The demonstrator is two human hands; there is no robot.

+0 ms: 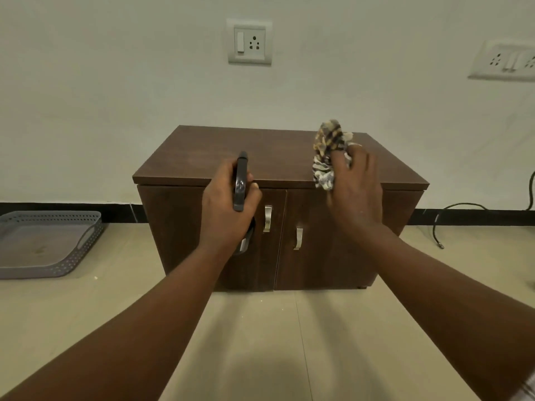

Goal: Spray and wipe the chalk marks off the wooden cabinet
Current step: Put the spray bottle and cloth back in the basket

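A low dark wooden cabinet [202, 151] with two doors and silver handles stands against the white wall. A faint pale smudge shows on its top near the left middle. My left hand [225, 209] grips a black spray bottle [241, 183], its head pointing toward the cabinet top, in front of the left door. My right hand [357, 192] holds a bunched patterned cloth [328, 151] above the front right part of the cabinet top. Most of the bottle's body is hidden behind my left hand.
A grey perforated tray [49, 244] lies on the tiled floor at the left. A black cable [451, 215] trails on the floor at the right. Wall sockets [249, 41] are mounted above the cabinet.
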